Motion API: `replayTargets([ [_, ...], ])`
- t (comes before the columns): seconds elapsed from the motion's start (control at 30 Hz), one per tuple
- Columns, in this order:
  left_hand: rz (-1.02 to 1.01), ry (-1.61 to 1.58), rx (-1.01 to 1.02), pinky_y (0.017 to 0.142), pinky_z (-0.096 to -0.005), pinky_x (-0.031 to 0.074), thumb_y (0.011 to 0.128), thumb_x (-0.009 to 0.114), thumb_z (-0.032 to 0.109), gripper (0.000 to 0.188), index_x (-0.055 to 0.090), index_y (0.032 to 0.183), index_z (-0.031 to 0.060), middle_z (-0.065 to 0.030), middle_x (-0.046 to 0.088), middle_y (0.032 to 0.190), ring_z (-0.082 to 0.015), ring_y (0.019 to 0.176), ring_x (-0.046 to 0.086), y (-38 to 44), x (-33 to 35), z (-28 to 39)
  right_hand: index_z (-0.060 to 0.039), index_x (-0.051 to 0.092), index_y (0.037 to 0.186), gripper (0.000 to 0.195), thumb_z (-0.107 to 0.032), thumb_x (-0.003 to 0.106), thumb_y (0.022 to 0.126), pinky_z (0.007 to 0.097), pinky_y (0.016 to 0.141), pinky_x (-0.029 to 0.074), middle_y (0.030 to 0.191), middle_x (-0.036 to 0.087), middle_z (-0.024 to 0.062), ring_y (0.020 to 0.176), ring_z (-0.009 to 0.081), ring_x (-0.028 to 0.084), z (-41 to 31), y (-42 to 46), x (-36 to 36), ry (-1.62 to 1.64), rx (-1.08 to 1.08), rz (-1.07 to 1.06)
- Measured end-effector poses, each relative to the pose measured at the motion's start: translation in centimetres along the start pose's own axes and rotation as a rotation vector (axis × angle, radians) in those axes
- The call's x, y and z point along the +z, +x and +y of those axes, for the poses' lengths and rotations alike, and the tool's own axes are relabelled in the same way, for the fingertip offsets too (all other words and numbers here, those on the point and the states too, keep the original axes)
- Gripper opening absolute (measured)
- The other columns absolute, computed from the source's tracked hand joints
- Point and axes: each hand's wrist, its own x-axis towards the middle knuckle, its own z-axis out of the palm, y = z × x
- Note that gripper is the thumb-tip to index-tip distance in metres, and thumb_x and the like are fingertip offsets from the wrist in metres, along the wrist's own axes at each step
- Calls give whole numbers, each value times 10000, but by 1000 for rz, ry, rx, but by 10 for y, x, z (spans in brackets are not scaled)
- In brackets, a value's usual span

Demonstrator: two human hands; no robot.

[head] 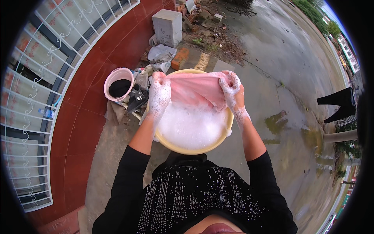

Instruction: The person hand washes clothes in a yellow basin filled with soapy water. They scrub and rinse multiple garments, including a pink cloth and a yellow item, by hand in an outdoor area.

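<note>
A wet pink cloth [195,87] is stretched between my two hands above a yellow basin [187,150]. My left hand [159,93], coated in suds, grips the cloth's upper left corner. On the other side, my right hand [232,87] is closed around the upper right corner, foam covering its fingers and wrist. Thick white foam [192,125] fills the basin, and the cloth's lower edge hangs down into it. Whatever lies under the foam is hidden. A blob of suds clings to the basin's right rim.
Left of the basin stands a pink bucket [106,90] holding dark fabric [119,87]. Beside it is a dark shoe [137,98]. Beyond are a brick [180,58], a concrete block [167,27] and rubble. A red tiled wall [79,117] with a barred window runs along the left.
</note>
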Motion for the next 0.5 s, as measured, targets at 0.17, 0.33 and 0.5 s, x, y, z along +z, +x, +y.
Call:
replayTargets([
  [0.17, -5, 411, 221, 1036, -431, 376, 859, 559, 152, 486, 440, 1308, 10, -252, 481, 1302, -401, 1178, 493, 6, 45, -71, -168, 527, 1358, 477, -211, 613, 890, 391, 1043, 404, 1328, 544, 156, 1220, 302, 518, 112, 7, 80, -317, -157, -253],
  [0.33, -415, 569, 72, 1112, -426, 309, 918, 473, 305, 507, 469, 1338, 22, -210, 472, 1370, -348, 1291, 425, 3, 94, -122, -169, 545, 1346, 469, -323, 556, 904, 408, 1098, 348, 1424, 474, 128, 1305, 336, 437, 196, -1, 116, -753, -196, -467],
  [0.5, -234, -380, -665, 951, -403, 458, 973, 423, 262, 388, 549, 1209, -18, -214, 590, 1173, -291, 1080, 567, 12, 90, -194, -18, 598, 1201, 426, -284, 569, 870, 413, 920, 472, 1073, 664, 195, 1013, 336, 627, 186, 11, 109, -411, 231, -495],
])
